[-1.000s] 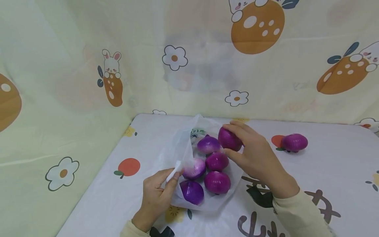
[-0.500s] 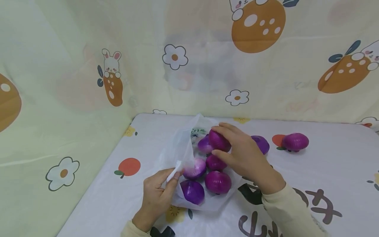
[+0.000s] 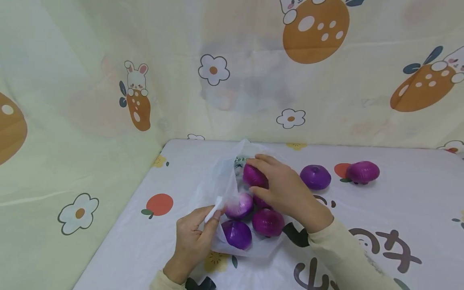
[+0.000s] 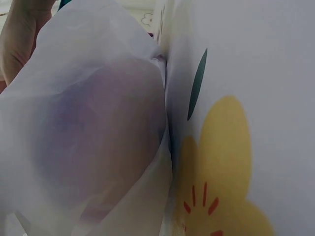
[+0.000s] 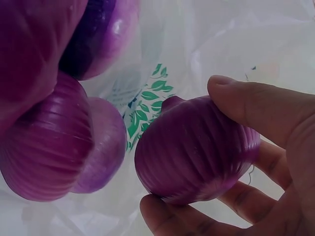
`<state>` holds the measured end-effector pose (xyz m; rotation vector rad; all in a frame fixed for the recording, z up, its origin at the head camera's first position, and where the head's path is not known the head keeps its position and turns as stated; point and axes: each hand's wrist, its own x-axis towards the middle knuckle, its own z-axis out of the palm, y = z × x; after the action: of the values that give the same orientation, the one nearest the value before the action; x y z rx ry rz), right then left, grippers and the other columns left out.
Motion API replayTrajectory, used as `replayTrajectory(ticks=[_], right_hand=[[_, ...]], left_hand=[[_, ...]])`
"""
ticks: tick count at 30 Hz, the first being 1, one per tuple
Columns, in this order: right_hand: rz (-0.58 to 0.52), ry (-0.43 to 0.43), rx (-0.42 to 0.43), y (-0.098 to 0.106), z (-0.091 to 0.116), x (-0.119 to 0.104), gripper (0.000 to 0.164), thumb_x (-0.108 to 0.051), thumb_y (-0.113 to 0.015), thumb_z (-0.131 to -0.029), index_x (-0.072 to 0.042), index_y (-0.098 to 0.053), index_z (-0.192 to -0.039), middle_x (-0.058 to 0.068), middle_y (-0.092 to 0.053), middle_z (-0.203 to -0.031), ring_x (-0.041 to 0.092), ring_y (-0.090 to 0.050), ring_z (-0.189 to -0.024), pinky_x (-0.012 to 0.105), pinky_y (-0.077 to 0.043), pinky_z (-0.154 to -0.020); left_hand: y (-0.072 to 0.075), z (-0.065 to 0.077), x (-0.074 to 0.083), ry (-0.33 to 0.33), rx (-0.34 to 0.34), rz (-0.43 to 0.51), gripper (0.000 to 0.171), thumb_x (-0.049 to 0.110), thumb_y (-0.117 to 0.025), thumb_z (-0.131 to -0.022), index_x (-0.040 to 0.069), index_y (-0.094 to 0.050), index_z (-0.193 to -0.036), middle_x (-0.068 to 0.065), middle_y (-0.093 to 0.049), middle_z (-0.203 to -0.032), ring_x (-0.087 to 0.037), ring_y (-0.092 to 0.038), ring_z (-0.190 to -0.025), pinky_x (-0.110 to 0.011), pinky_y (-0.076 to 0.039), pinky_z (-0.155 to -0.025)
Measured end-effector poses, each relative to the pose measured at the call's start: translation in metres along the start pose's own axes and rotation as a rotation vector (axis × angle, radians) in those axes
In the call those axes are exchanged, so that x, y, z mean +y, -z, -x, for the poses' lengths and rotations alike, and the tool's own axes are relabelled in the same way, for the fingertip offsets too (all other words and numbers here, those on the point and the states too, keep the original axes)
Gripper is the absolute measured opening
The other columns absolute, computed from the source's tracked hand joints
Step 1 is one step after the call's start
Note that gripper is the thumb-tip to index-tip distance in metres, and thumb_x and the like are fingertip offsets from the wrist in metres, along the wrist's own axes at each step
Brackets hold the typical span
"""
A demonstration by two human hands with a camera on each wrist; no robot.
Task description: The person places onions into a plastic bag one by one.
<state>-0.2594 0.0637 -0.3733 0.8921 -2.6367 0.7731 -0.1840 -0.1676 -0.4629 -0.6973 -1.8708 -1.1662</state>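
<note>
My left hand [image 3: 192, 237] pinches the folded edge of a white translucent plastic bag [image 3: 217, 181] lying on the table. Over the far part of its opening, my right hand [image 3: 286, 191] grips a red onion [image 3: 254, 175] between thumb and fingers. The right wrist view shows that same onion [image 5: 192, 150], its tip pointing up, above green leaf print on the bag. Several more purple onions lie in the bag, among them a glossy dark one [image 3: 237, 234] and a ribbed one [image 3: 268, 222]. In the left wrist view, a blurred purple shape shows through the bag wall [image 4: 98, 123].
Right of the bag, a dark purple onion [image 3: 315, 177] and a redder onion [image 3: 363, 172] rest on the printed white tablecloth [image 3: 362, 209]. A patterned curtain [image 3: 246, 88] stands behind the table and along its left side.
My right hand has moved left with the onion, from the bag's right edge to over its far part. A dark onion on the table has come into sight. My left hand stays put.
</note>
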Motion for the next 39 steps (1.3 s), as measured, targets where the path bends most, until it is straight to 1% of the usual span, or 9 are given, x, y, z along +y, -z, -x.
replayTrajectory(ticks=[7, 12, 17, 24, 33, 36, 39], right_hand=[[0.036, -0.015, -0.034, -0.006, -0.003, -0.001, 0.064, -0.02, -0.087, -0.086, -0.011, -0.062, -0.144, 0.017, -0.058, -0.149, 0.037, -0.063, -0.127, 0.054, -0.055, -0.102], [0.032, -0.018, -0.053, -0.009, -0.003, -0.002, 0.065, -0.021, -0.087, -0.086, -0.01, -0.062, -0.144, 0.017, -0.058, -0.149, 0.037, -0.062, -0.128, 0.053, -0.053, -0.105], [0.024, -0.026, -0.081, -0.009, -0.005, -0.003, 0.065, -0.021, -0.086, -0.086, -0.01, -0.061, -0.145, 0.018, -0.056, -0.15, 0.037, -0.061, -0.131, 0.054, -0.052, -0.106], [0.016, -0.038, -0.117, -0.014, -0.007, -0.002, 0.065, -0.02, -0.085, -0.087, -0.012, -0.059, -0.147, 0.018, -0.054, -0.152, 0.039, -0.061, -0.129, 0.056, -0.054, -0.102], [0.034, -0.014, -0.122, -0.021, -0.009, 0.0, 0.063, -0.017, -0.084, -0.087, -0.011, -0.06, -0.145, 0.019, -0.056, -0.15, 0.038, -0.061, -0.127, 0.055, -0.055, -0.1], [0.037, -0.016, -0.131, -0.022, -0.009, 0.0, 0.062, -0.018, -0.084, -0.088, -0.011, -0.06, -0.146, 0.019, -0.055, -0.15, 0.038, -0.061, -0.127, 0.055, -0.055, -0.101], [0.041, -0.021, -0.143, -0.023, -0.009, 0.001, 0.061, -0.018, -0.082, -0.09, -0.012, -0.06, -0.146, 0.02, -0.054, -0.152, 0.039, -0.059, -0.131, 0.055, -0.053, -0.104]], left_hand=[[0.0, 0.001, 0.001, 0.002, 0.004, -0.007, 0.023, -0.012, -0.069, -0.085, 0.001, -0.079, -0.102, -0.012, -0.08, -0.093, -0.017, -0.077, -0.085, -0.02, -0.06, -0.079], [0.0, 0.001, 0.0, 0.006, -0.001, -0.007, 0.023, -0.012, -0.069, -0.085, 0.0, -0.079, -0.103, -0.013, -0.08, -0.094, -0.02, -0.078, -0.086, -0.021, -0.06, -0.08], [0.0, -0.001, 0.0, -0.007, -0.002, 0.006, 0.024, -0.013, -0.068, -0.085, -0.002, -0.078, -0.104, -0.014, -0.08, -0.094, -0.02, -0.077, -0.086, -0.021, -0.06, -0.079], [0.0, -0.001, 0.0, -0.001, -0.002, 0.01, 0.024, -0.013, -0.067, -0.085, -0.002, -0.078, -0.103, -0.015, -0.08, -0.094, -0.019, -0.077, -0.087, -0.02, -0.06, -0.08], [0.0, -0.001, 0.001, 0.012, -0.004, 0.004, 0.023, -0.013, -0.067, -0.085, -0.002, -0.078, -0.102, -0.014, -0.08, -0.094, -0.023, -0.078, -0.087, -0.021, -0.06, -0.082], [0.001, -0.001, 0.001, 0.016, -0.006, 0.002, 0.023, -0.013, -0.068, -0.085, -0.002, -0.078, -0.102, -0.013, -0.08, -0.094, -0.023, -0.078, -0.087, -0.021, -0.06, -0.083], [0.0, -0.001, 0.001, 0.017, -0.006, 0.004, 0.023, -0.013, -0.068, -0.085, -0.002, -0.078, -0.102, -0.013, -0.08, -0.094, -0.023, -0.078, -0.087, -0.021, -0.06, -0.083]])
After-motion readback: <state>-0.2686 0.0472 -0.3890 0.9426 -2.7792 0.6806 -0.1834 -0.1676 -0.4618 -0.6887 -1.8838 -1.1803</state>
